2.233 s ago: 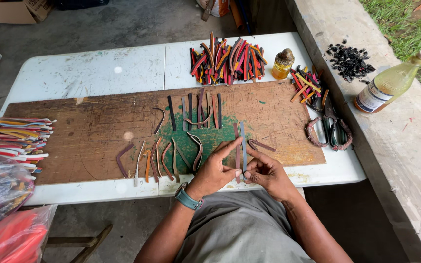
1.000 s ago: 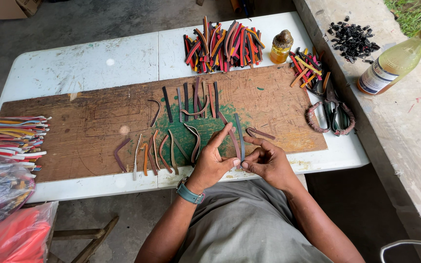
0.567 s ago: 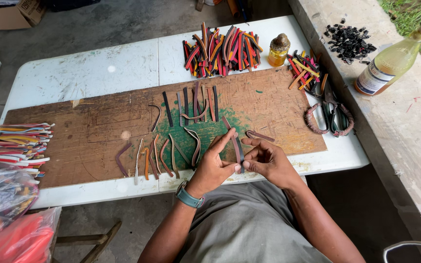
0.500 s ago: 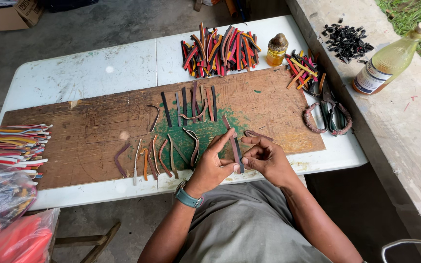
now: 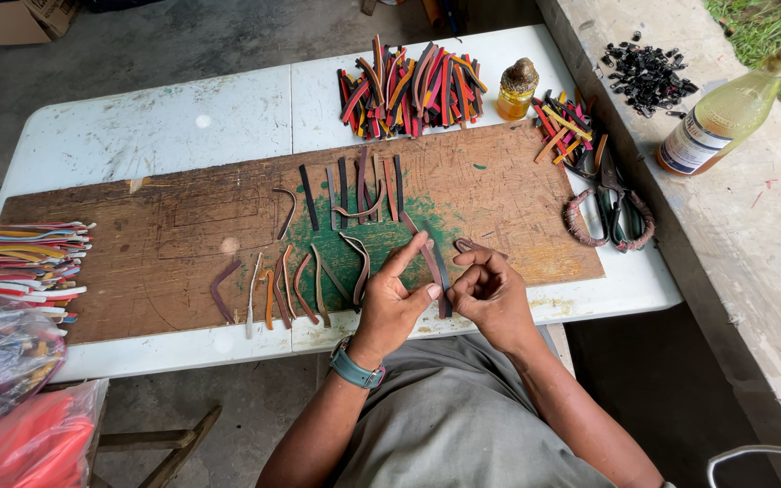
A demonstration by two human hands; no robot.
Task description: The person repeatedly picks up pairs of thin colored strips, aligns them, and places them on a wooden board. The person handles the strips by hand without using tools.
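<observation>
Both hands sit at the near edge of the wooden board [image 5: 183,244], over its green-stained patch.

Left hand [image 5: 395,303]: thumb and forefinger closed on a thin dark strip [image 5: 438,271], other fingers loosely curled. Right hand [image 5: 490,289]: fingers bunched tight at the same strip from the other side. Looks like a two-point pinch to keep the strip straight and upright, though whether it's one strip or two stacked is hard to tell from here.

Strip is lifted just off the board, between the hands.

Single strips [image 5: 318,280] lie in a spaced row just left of the hands, more [image 5: 354,185] further up the board, apart so each can be picked alone.

Bulk pile of coloured strips [image 5: 409,86] on the white table [image 5: 137,136] beyond the board. Small amber bottle [image 5: 517,89] and pliers [image 5: 612,212] sit to the right, near the right hand.
</observation>
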